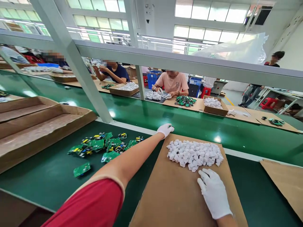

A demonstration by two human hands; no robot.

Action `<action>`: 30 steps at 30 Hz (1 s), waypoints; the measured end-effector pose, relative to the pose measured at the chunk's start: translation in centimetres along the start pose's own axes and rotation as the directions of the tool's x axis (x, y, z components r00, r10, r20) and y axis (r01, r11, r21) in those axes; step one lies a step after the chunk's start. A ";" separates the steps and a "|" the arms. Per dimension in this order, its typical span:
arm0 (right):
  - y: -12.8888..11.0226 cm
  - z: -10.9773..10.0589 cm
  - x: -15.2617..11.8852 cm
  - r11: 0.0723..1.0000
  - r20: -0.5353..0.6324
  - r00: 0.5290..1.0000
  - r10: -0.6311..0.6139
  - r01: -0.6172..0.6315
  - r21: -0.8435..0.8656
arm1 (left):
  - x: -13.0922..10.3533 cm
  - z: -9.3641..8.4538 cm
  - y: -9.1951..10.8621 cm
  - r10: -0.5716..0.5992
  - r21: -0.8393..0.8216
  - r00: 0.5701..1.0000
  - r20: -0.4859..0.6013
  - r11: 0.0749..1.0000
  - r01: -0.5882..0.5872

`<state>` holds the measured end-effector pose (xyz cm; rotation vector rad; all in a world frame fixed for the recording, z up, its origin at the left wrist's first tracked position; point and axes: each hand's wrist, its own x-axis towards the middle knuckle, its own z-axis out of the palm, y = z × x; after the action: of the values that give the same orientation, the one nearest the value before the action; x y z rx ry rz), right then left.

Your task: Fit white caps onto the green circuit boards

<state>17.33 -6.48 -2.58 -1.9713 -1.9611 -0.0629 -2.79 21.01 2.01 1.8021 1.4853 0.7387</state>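
Observation:
My left hand [165,130], in a white glove, reaches far out over the edge of the green conveyor belt [132,113]. Its fingers are closed, and a small dark bit shows at the fingertips, too small to name. My right hand [214,193], also gloved, is over a brown cardboard sheet [175,192] with its fingers apart and nothing visible in them. Just beyond those fingers lies a heap of small white wrapped-looking pieces [194,153]. Under and beyond my left arm, green circuit boards [97,144] with yellow and black parts are piled on the dark green table. One circuit board [81,169] lies apart.
Cardboard trays [47,132] stand at the left. A grey metal frame [71,60] crosses above the table, with an upright post near the boards. Across the belt, a person in a pink shirt [174,83] works beside boards and a box of white pieces [213,104].

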 end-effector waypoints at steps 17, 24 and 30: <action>-2.6 0.8 -1.7 0.991 0.365 0.925 -0.108 0.130 -0.035 | -6.4 -10.6 -5.4 -0.007 0.479 0.945 0.327 0.863 -0.159; -1.7 -0.5 -1.2 0.980 0.344 0.935 0.082 -0.012 -0.201 | -8.3 -10.6 -6.0 0.030 0.497 0.956 0.292 0.849 -0.179; -3.8 -1.1 -1.8 0.983 0.442 0.882 -0.165 0.184 -0.001 | -8.9 -9.7 -2.9 0.112 0.255 0.982 0.153 0.956 -0.148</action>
<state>13.84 -8.63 -1.25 -1.9563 -2.4357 0.3289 -13.72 14.04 5.53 2.1237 1.4389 0.4832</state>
